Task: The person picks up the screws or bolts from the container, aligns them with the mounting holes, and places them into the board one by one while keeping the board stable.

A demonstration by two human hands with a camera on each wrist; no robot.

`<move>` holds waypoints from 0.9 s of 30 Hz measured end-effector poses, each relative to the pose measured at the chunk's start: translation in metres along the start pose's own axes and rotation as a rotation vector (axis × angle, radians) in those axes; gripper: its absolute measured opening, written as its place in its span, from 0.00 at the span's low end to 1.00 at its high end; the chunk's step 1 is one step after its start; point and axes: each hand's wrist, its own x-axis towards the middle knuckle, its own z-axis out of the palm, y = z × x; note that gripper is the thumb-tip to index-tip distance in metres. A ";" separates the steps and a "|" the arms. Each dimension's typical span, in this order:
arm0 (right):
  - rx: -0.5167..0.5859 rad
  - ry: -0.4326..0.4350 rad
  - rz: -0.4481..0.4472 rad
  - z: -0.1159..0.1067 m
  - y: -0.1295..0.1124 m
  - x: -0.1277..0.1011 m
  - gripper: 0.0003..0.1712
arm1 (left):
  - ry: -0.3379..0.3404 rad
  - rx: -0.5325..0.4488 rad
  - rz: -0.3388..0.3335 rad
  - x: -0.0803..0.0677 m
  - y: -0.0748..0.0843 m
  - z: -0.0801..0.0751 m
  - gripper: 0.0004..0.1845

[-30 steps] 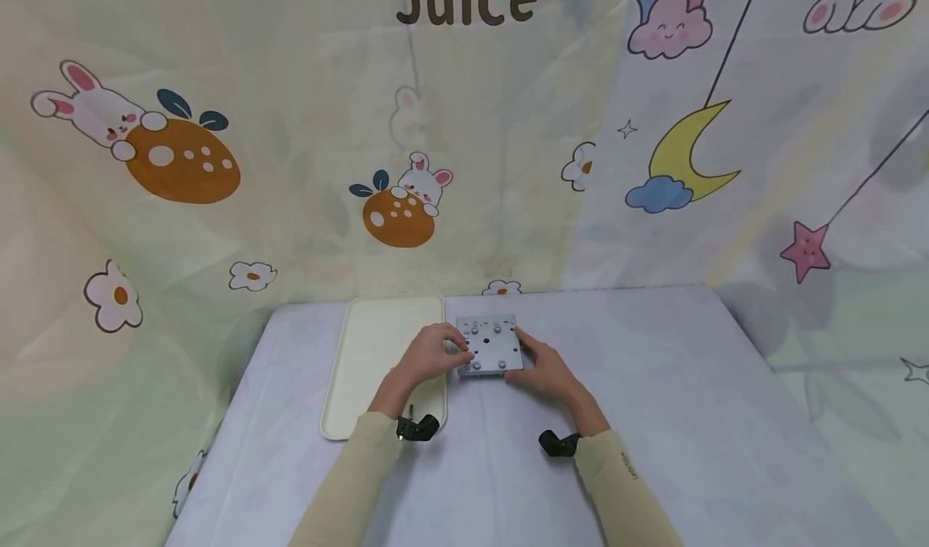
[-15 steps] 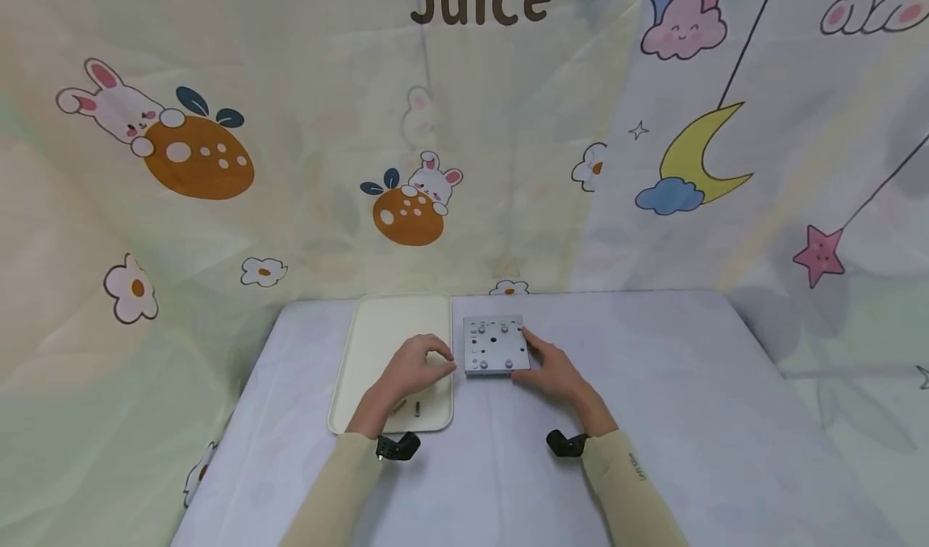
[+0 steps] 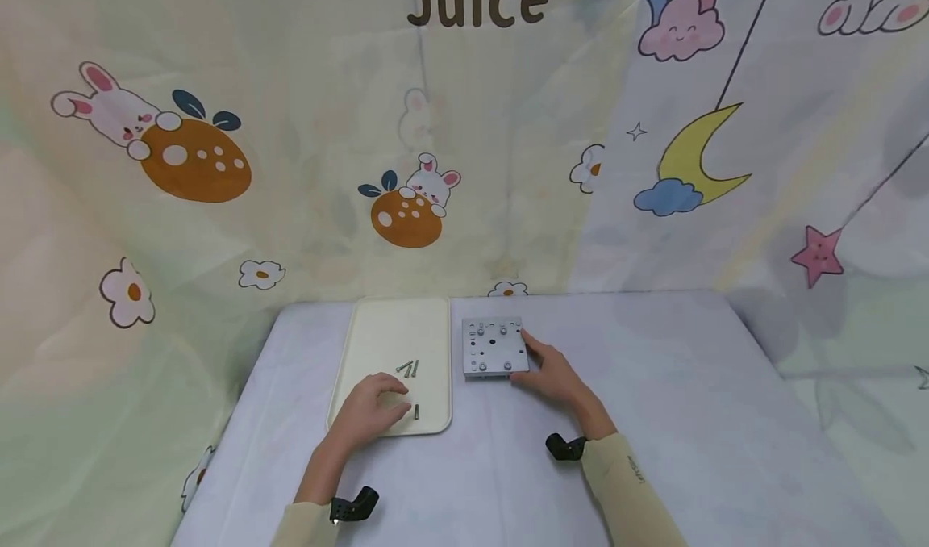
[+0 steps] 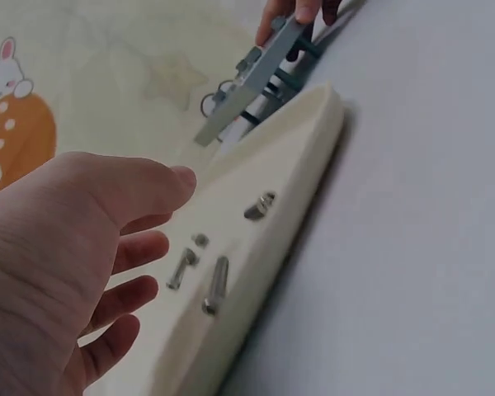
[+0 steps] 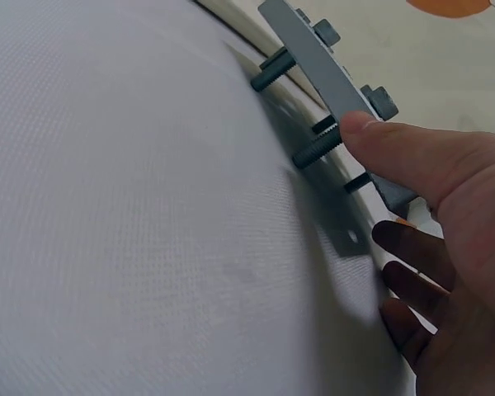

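Observation:
A square grey metal plate [image 3: 493,347] with several bolts through it stands on the white table, raised on the bolt shanks [image 5: 318,148]. My right hand [image 3: 533,361] grips its near right corner, thumb [image 5: 371,132] on the plate's edge [image 5: 313,49] and the fingers beside it. My left hand [image 3: 388,390] hovers over the near end of a cream tray [image 3: 377,329], fingers relaxed and spread and holding nothing. Loose screws [image 3: 408,367] lie on the tray just beyond its fingertips. One more screw [image 3: 417,411] lies to its right. In the left wrist view the screws [image 4: 214,285] lie under the fingers [image 4: 148,247].
The tray sits just left of the plate, its long side almost touching it. The white table cloth [image 3: 653,386] stretches right and toward me. A printed fabric backdrop [image 3: 464,127] rises right behind the table's far edge. Black wrist mounts [image 3: 566,447] sit on both forearms.
My left hand left the plate's left side and drew back toward me over the tray, uncovering the screws there. The right hand and the plate have stayed put.

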 end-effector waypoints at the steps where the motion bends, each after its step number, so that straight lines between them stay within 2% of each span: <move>1: -0.004 0.002 0.001 0.000 0.000 0.001 0.56 | 0.021 0.010 -0.005 -0.005 -0.003 0.000 0.09; 8: 0.006 -0.017 0.025 -0.001 -0.002 0.000 0.56 | 0.169 0.113 -0.104 -0.033 -0.017 0.001 0.16; 13: 0.002 -0.016 0.011 -0.003 -0.002 0.004 0.56 | 0.242 0.155 -0.118 -0.038 -0.021 0.004 0.17; 19: 0.010 0.015 -0.019 -0.008 -0.003 0.014 0.55 | 0.253 0.143 -0.152 -0.030 -0.020 0.006 0.13; 23: 0.009 0.005 -0.009 -0.005 -0.002 0.011 0.56 | 0.249 0.163 -0.174 -0.033 -0.018 0.010 0.14; 27: 0.016 0.002 0.002 -0.002 -0.001 0.005 0.56 | 0.262 0.179 -0.163 -0.036 -0.015 0.015 0.13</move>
